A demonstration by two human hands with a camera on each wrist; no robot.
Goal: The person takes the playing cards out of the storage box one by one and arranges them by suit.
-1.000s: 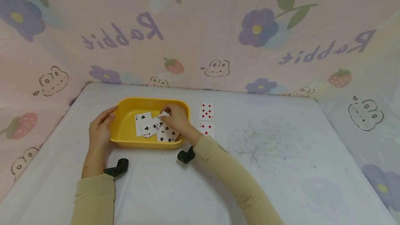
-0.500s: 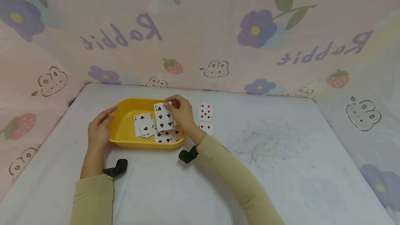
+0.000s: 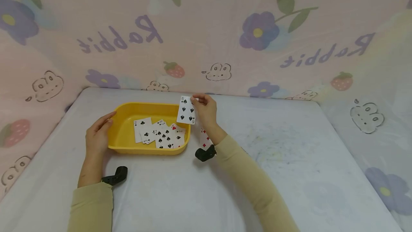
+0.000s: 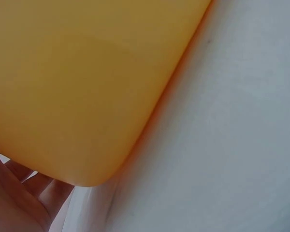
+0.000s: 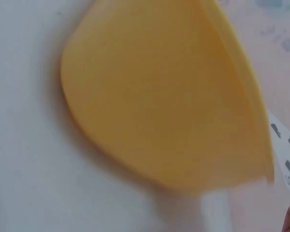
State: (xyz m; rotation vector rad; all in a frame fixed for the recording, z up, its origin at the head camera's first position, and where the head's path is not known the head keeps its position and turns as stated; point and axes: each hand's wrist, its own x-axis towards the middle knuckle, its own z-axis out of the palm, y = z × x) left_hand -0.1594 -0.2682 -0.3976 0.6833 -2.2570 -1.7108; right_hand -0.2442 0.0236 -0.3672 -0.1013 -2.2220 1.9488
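The right hand [image 3: 206, 112] pinches a white playing card, the six of spades [image 3: 185, 112], at its upper right corner; the thumb is clamped on the printed face, the other fingers behind it. The card is raised, face toward the head camera, and overlaps the right rim of a yellow, rounded rectangular tray [image 3: 138, 151] in that view. The right wrist view shows the card beyond the tray's rim.

The left hand [image 3: 97, 137] is at the tray's left end. Its fingers are extended against the outer wall, the thumb apart from the index finger.

Inside the tray, toward its right half, lies a loose overlapping pile of white playing cards [image 3: 165, 137], face up. A two of clubs [image 3: 138, 131] forms its left edge; black spades and one red heart are visible further right.

On the white-covered table [image 3: 161, 192], just beside the tray's right end, lies a white card with red diamonds [image 3: 205, 138], partly hidden by the right arm. A black curved device is fitted at each wrist, below beige sleeves [image 3: 91, 207].
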